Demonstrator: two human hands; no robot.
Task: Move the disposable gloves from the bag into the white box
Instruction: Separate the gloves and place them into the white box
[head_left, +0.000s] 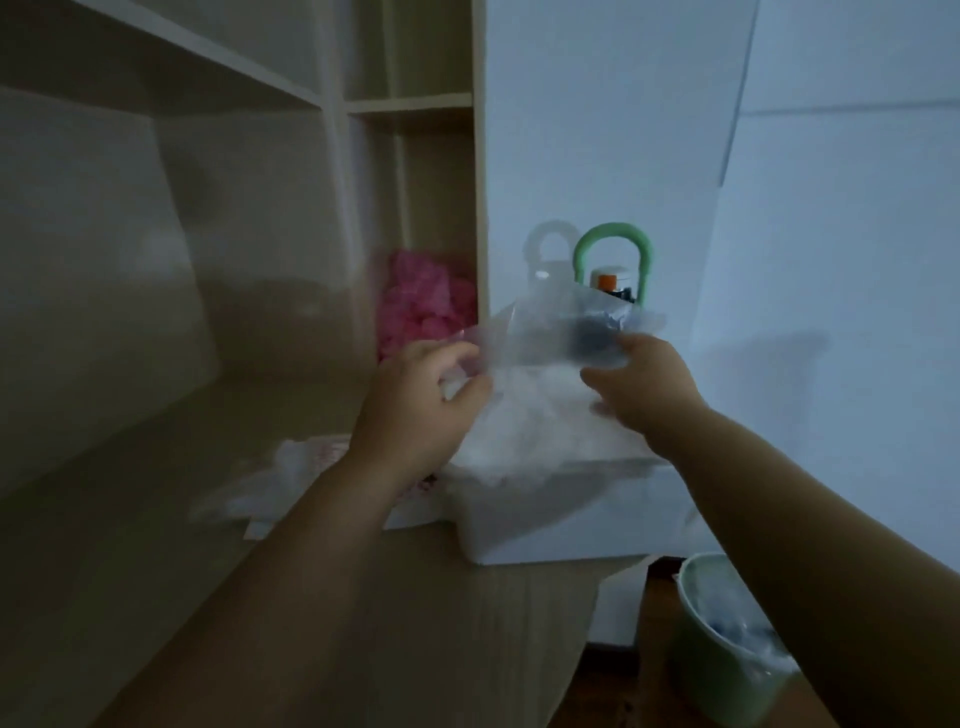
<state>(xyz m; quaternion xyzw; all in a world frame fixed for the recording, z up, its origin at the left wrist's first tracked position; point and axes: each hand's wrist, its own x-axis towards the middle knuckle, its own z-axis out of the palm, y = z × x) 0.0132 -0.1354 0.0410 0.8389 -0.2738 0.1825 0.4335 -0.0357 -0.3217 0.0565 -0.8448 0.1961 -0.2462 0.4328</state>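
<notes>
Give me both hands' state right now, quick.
Left hand: pinching the left edge of the clear disposable gloves, above the white box.
Right hand: gripping the right edge of the same gloves.

Single head view, wide-angle, facing forward-down over desk (363, 649) toward shelving (332, 109); left hand (415, 405), right hand (649, 384) close.

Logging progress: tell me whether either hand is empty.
No: the left hand and the right hand each pinch an edge of the clear plastic above the white box.
</notes>
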